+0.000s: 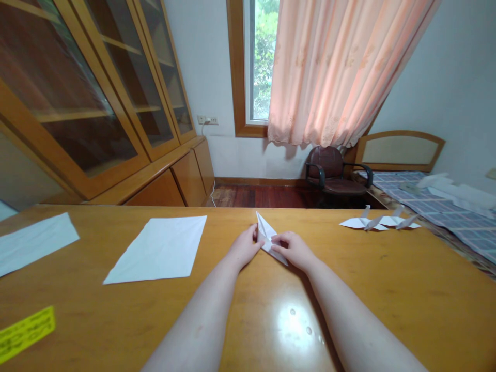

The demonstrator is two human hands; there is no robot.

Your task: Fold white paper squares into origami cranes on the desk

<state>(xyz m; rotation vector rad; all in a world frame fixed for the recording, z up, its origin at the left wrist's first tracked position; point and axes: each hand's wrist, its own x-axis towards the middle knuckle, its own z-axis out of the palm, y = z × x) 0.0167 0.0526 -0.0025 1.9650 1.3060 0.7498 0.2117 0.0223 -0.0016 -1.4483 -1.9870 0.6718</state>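
Observation:
Between my two hands is a folded piece of white paper [266,227], long and pointed at both ends, close to the table's far edge. My left hand [246,246] grips its left side, the thumb on top and the fingers curled round the edge. From the right, my right hand [292,249] pinches the paper near its middle with thumb and forefinger. Part of the fold is hidden under the fingers. Off to the right stand several folded paper birds [382,222] with raised necks or tails.
A flat white sheet [163,248] lies left of my hands, another white sheet [36,243] farther left. A yellow note with writing [27,330] is at the near left of the wooden table [267,330]. Beyond are a chair [329,165], a bed [437,201] and a glass-door cabinet [143,108].

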